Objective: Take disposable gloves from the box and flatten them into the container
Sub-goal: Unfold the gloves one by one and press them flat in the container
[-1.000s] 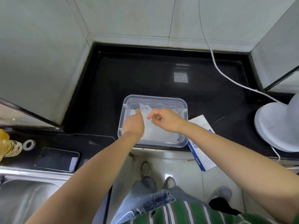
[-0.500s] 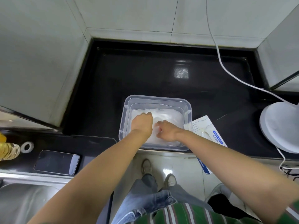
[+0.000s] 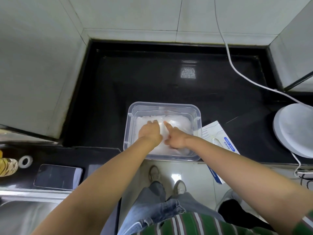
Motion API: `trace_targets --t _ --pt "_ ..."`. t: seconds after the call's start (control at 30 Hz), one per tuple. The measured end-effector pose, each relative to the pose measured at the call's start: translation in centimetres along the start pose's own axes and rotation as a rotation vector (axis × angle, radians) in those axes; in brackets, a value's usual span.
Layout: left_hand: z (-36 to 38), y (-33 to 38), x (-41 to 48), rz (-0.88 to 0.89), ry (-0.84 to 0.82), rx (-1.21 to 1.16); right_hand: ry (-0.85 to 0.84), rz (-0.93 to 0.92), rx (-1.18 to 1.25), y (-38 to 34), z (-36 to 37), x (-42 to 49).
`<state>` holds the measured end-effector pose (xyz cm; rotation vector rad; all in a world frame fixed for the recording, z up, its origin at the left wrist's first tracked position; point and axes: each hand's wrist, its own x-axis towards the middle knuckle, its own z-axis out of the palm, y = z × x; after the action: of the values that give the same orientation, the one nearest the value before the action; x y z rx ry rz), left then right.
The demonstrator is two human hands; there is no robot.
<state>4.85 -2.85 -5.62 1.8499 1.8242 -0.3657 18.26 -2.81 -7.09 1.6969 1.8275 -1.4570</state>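
One clear rectangular plastic container (image 3: 162, 103) is in view. The translucent white disposable gloves (image 3: 179, 122) inside it form one layered heap, and the single gloves cannot be counted. There is one white cardboard box with blue print (image 3: 218, 133). Two bare hands show: one left hand (image 3: 149, 131) and one right hand (image 3: 176, 139). The one black stone counter (image 3: 152, 78) also carries one black smartphone (image 3: 58, 177), one small white ring (image 3: 25, 161), one bottle of yellow liquid (image 3: 7, 167) cut off by the frame edge, one round white base (image 3: 294, 129) and one white cable (image 3: 237, 72). There is one steel sink (image 3: 20, 217). Two grey shoes (image 3: 154, 173) show on the floor.
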Motion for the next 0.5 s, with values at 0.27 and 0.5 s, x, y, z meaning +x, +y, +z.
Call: trace_targets --t 0.27,0.5 --pt "1.7 -1.8 0.5 -0.053 -0.179 -0.023 -0.081 -0.085 -0.085 -0.7 -0.2 -0.8" --pt "2.3 -1.6 0.7 -0.083 -0.219 0.02 -0.237 -0.045 -0.19 -0.2 -0.6 -1.9"
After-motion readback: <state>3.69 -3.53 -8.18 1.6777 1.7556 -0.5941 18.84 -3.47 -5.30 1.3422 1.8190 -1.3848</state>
